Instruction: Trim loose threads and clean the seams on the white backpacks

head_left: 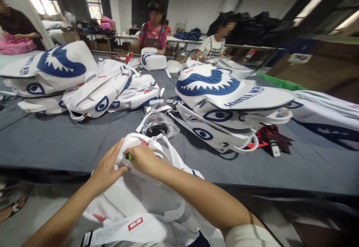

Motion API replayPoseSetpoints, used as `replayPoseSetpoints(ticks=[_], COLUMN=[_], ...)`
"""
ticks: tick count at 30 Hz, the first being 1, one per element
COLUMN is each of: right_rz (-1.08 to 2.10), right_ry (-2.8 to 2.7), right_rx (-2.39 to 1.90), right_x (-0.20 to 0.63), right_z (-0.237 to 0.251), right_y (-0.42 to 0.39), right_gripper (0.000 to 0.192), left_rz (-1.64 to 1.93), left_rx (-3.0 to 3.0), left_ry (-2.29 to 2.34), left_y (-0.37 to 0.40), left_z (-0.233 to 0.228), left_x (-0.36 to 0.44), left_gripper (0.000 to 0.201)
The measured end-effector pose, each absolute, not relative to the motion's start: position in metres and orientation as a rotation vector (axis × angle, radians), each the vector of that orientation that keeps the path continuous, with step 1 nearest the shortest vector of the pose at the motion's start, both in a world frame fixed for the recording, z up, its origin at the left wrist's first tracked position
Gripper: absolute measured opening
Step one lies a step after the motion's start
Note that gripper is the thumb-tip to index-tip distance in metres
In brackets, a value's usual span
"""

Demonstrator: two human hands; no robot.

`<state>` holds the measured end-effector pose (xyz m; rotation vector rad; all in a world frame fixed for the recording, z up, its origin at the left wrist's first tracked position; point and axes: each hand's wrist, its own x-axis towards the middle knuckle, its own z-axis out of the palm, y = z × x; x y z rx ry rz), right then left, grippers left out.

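My left hand [108, 168] pinches the white backpack [146, 198] top at the table [50, 142] edge to steady it, while my right hand [143, 158] is closed on a small green tool [129, 157] working there.

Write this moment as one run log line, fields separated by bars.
left hand: grips white bag | right hand: pinches green tool at bag top | bag: at table edge | stacked bags: behind

Both hands, left hand [108, 168] and right hand [143, 159], grip a white backpack [146, 198] at the table's [56, 142] near edge.
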<state>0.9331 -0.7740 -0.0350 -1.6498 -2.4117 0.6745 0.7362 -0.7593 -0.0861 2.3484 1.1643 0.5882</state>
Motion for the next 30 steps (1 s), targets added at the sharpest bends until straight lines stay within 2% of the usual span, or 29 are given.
replayPoseSetpoints(ticks=[7, 11, 18, 24, 30], right_rz=[0.676, 0.692, 0.668, 0.559, 0.331], right_ry=[-2.333, -2.225, -2.188, -2.316, -2.548], right_rx=[-1.726, -1.784, -1.897, -1.777, -1.668], right_x=[0.934, 0.929, 0.924, 0.944, 0.936], right_z=[-0.04, -0.031, -0.025, -0.034, -0.051], right_y=[-0.763, -0.762, -0.769, -0.78, -0.776], right_gripper=[0.018, 0.021, 0.016, 0.038, 0.024], left_rz=[0.615, 0.648, 0.622, 0.64, 0.67], left_rx=[2.363, 2.383, 2.372, 2.329, 2.28], left_ry=[1.185, 1.157, 1.171, 1.146, 1.147], left_y=[-0.755, -0.757, -0.758, -0.759, -0.756], left_z=[-0.091, -0.092, -0.091, -0.092, -0.095], left_x=[0.739, 0.741, 0.739, 0.742, 0.743], left_gripper=[0.081, 0.08, 0.076, 0.077, 0.08])
